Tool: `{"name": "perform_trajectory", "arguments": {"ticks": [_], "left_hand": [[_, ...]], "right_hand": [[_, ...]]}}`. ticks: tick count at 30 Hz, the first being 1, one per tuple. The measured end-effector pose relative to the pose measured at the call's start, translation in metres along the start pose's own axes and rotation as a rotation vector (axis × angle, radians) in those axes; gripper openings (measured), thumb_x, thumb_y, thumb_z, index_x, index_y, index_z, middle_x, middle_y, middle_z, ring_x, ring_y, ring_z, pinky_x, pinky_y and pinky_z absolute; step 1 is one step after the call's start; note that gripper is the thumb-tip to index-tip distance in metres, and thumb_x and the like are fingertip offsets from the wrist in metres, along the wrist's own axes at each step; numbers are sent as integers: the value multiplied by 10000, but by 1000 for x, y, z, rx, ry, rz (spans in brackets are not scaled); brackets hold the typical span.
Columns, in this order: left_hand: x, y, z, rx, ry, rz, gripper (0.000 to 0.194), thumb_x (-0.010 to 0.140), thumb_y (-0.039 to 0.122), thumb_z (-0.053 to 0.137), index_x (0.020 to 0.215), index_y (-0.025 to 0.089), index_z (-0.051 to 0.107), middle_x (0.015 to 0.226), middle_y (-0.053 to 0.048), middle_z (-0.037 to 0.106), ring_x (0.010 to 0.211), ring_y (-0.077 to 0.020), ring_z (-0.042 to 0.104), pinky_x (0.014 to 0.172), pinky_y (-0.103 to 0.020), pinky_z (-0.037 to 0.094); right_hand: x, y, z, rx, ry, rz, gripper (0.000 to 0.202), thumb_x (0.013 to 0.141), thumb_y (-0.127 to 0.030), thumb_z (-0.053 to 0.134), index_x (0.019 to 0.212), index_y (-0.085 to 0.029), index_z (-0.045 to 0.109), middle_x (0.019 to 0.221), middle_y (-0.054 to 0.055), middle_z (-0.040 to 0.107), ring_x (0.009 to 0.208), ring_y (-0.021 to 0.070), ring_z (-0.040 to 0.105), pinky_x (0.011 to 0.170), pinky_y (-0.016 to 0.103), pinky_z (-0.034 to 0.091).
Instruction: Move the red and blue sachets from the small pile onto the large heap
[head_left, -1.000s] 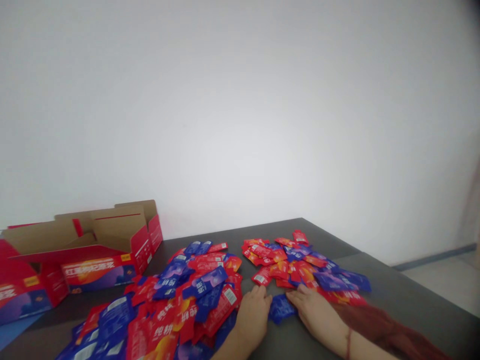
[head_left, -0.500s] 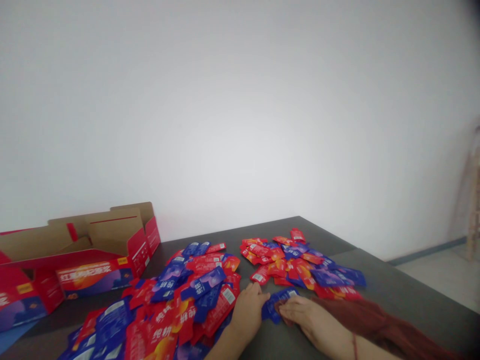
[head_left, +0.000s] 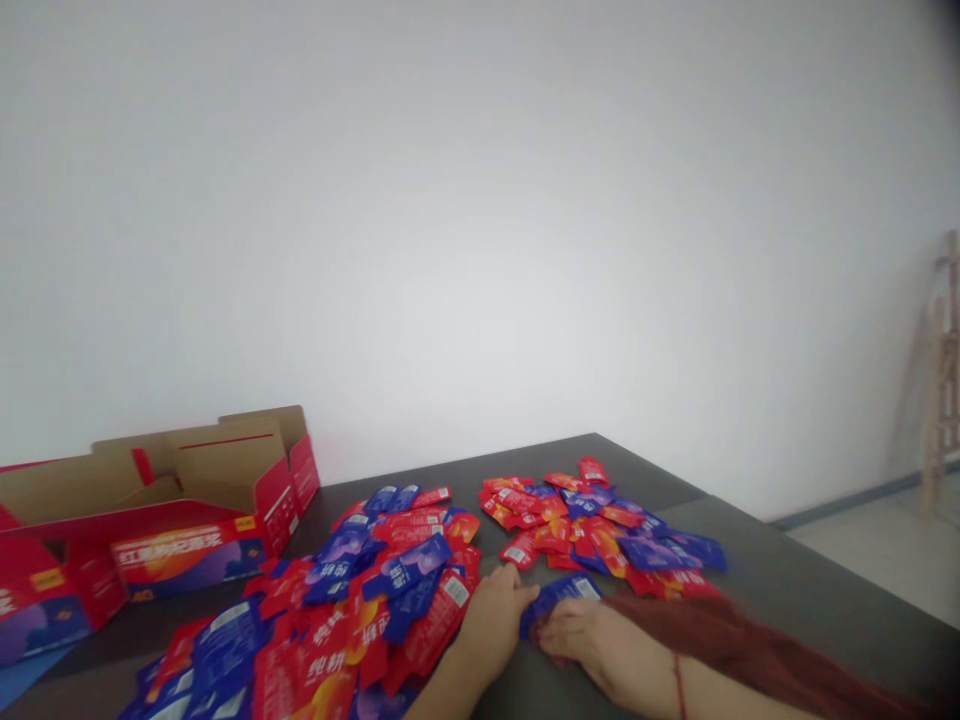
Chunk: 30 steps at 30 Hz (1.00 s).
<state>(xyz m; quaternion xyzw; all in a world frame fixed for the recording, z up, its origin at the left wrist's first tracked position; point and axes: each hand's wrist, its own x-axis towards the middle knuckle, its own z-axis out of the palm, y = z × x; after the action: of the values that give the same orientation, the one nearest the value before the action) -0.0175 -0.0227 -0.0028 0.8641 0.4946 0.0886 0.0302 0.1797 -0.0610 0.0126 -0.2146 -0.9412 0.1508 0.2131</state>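
Observation:
A blue sachet (head_left: pixel 564 592) lies on the dark table just in front of me, partly covered by my fingers. My left hand (head_left: pixel 498 612) grips its left edge between thumb and fingers. On its near side, my right hand (head_left: pixel 581 640) presses down with closed fingers, a bit of brown cloth showing beneath the fingertips. The rest of the reddish-brown cloth (head_left: pixel 720 640) trails behind that hand to the lower right. Beyond the hands is a loose pile of red and blue sachets (head_left: pixel 592 520). Left of my left hand spreads a larger pile of sachets (head_left: pixel 352 610).
Red cardboard boxes (head_left: pixel 187 550) with brown insides stand open at the left of the dark table (head_left: pixel 652 480). A white wall (head_left: pixel 480 250) rises behind. Off the table's right side, a wooden ladder-like frame (head_left: pixel 941 390) leans near the wall.
My right hand has slid slightly left and nearer across the blue sachet, and the cloth has shifted with it. My left hand stays at the sachet's left edge.

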Motion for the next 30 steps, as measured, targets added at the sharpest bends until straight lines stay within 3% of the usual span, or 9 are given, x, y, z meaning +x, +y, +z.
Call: {"name": "perform_trajectory", "arguments": {"ticks": [4, 7, 11, 16, 20, 23, 26, 30], "left_hand": [[-1, 6, -5, 42, 4, -12, 345, 980, 256, 326, 1136, 298, 631, 987, -46, 543, 918, -196, 501, 783, -303, 392], [-2, 10, -8, 60, 7, -11, 367, 956, 216, 320, 1153, 291, 620, 1013, -60, 545, 940, -216, 503, 810, -338, 404], [-7, 13, -8, 66, 50, -10, 323, 874, 194, 404, 1102, 240, 628, 1065, -81, 540, 981, -237, 500, 834, -367, 412], [-14, 15, -7, 50, 110, 9, 322, 851, 311, 468, 1134, 242, 605, 1114, -87, 540, 1046, -262, 485, 875, -398, 408], [-16, 16, -8, 14, 105, 8, 414, 820, 442, 537, 1186, 256, 591, 1158, -92, 539, 1089, -285, 476, 921, -433, 390], [-15, 16, -8, -13, 95, 13, 587, 738, 614, 603, 1203, 254, 594, 1176, -102, 541, 1106, -317, 470, 952, -479, 365], [-13, 17, -7, -22, 96, 8, 658, 691, 661, 632, 1189, 231, 606, 1186, -112, 547, 1112, -331, 471, 976, -503, 339], [-12, 21, -5, -15, 130, 40, 504, 724, 555, 644, 1075, 193, 646, 1125, -113, 582, 1046, -306, 507, 933, -455, 374]], "right_hand": [[-22, 19, -7, -79, 131, 231, 335, 952, -201, 324, 950, -180, 658, 956, 93, 687, 902, 199, 590, 837, 312, 456], [-26, 30, -6, -138, 207, 353, 346, 948, -179, 324, 1033, -156, 659, 1057, 121, 676, 965, 216, 586, 892, 342, 447], [-11, 20, 9, -120, 150, 270, 350, 934, -152, 348, 1071, -169, 670, 1118, 112, 670, 1029, 214, 576, 944, 348, 433], [1, 16, 20, -81, 137, 168, 355, 939, -170, 353, 1061, -195, 686, 1067, 90, 692, 1001, 202, 596, 923, 342, 450], [-8, 41, 4, -172, 189, 362, 390, 909, -146, 359, 1174, -142, 645, 1187, 134, 653, 1097, 225, 575, 997, 381, 408], [-15, 50, -9, -214, 192, 524, 423, 893, -129, 334, 1174, -122, 649, 1189, 141, 654, 1099, 228, 581, 1003, 372, 403], [-18, 43, -13, -236, 165, 539, 424, 873, -118, 344, 1151, -117, 665, 1165, 136, 668, 1068, 238, 591, 972, 355, 425], [-21, 32, -13, -217, 171, 507, 407, 864, -117, 352, 1060, -150, 707, 1076, 116, 703, 977, 230, 620, 904, 340, 467]]}}
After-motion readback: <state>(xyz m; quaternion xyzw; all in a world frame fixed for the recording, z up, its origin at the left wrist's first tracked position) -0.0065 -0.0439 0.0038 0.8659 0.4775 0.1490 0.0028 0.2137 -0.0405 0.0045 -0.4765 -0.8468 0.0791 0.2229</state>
